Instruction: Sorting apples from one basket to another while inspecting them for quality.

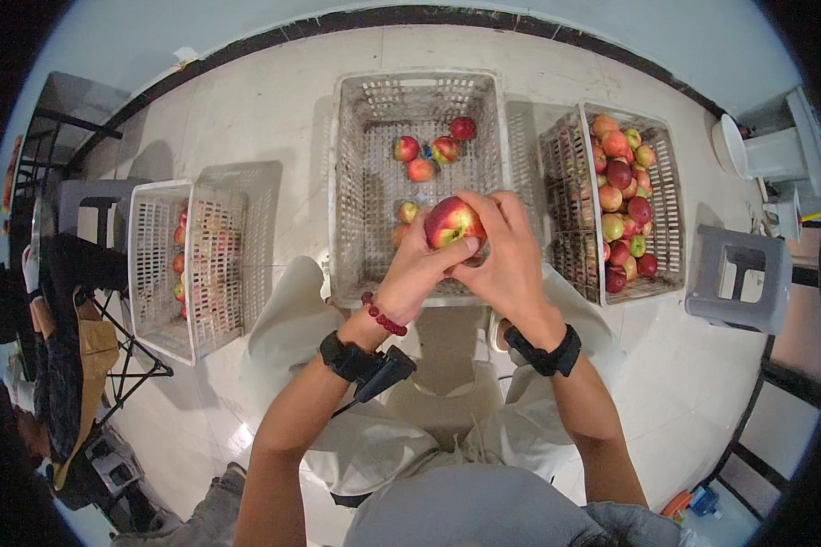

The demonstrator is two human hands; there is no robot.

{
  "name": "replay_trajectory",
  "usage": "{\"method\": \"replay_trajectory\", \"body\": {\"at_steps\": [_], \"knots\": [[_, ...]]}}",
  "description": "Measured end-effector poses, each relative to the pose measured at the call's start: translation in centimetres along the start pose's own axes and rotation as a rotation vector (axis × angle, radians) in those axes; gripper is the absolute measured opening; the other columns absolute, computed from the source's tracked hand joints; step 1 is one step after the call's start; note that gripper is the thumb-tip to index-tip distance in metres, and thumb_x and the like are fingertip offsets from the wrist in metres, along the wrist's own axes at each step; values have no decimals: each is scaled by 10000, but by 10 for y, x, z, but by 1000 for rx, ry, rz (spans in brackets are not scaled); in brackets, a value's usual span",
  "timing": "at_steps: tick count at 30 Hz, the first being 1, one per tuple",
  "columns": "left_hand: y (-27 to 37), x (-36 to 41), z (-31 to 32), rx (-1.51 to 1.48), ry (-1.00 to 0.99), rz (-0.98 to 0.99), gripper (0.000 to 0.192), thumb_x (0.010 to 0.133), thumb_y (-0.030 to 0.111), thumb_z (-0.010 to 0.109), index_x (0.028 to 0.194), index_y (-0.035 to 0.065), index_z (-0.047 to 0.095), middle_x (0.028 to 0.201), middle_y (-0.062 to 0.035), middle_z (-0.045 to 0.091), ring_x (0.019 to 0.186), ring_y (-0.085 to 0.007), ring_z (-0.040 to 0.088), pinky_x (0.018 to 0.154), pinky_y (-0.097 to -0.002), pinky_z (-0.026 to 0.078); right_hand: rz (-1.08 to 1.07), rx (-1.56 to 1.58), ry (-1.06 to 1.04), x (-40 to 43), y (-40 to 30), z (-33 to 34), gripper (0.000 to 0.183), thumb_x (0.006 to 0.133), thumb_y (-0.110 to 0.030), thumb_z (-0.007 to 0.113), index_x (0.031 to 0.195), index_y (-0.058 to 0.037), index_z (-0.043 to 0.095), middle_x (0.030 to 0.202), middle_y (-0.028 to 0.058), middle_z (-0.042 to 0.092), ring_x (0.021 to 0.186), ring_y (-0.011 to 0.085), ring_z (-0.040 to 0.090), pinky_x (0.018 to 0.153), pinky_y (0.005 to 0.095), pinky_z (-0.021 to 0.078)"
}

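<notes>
Between both hands, above the near half of the middle plastic crate (345, 143), is a red and yellow apple (451, 222). My left hand (417, 273) grips it from the left and below, thumb across its lower side. From the right, my right hand (510, 256) curls its fingers over the top of the same apple. Inside that crate lie several loose apples, among them a dark red apple (462, 128) and an orange-red apple (420, 170). Two more, including a yellowish apple (408, 212), show partly behind my left hand. My hands hide part of the crate floor.
To the right stands a crate (592, 205) heaped with apples, beside a grey plastic stool (739, 280). On the left, another crate (161, 273) holds apples seen through its slatted side. A folding chair frame (133, 355) and a second grey stool (96, 198) are near it.
</notes>
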State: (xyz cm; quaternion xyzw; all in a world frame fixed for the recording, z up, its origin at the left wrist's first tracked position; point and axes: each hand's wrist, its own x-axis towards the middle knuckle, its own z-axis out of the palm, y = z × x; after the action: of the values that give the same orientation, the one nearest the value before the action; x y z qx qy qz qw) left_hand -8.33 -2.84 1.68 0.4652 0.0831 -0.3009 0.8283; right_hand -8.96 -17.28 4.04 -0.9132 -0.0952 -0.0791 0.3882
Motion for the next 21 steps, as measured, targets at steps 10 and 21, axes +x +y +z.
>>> {"method": "replay_trajectory", "body": {"at_steps": [10,21], "knots": [[1,-8,-14,-359,27,-70,429,959,390,521,1258,84,500,1167,-79,589,1010,-203,594,897,-346,496,-79,154,-64,5,0,2,748,642,-145,794,1324,-77,495,1107,146,543,987,317,554,854,384,474],[148,-102,-178,-455,60,489,425,898,226,638,1248,27,504,1275,-159,519,1184,-272,514,925,-337,505,-10,184,-138,0,3,5,596,735,-106,750,1283,-57,522,1163,145,553,1005,278,578,897,371,469]]}}
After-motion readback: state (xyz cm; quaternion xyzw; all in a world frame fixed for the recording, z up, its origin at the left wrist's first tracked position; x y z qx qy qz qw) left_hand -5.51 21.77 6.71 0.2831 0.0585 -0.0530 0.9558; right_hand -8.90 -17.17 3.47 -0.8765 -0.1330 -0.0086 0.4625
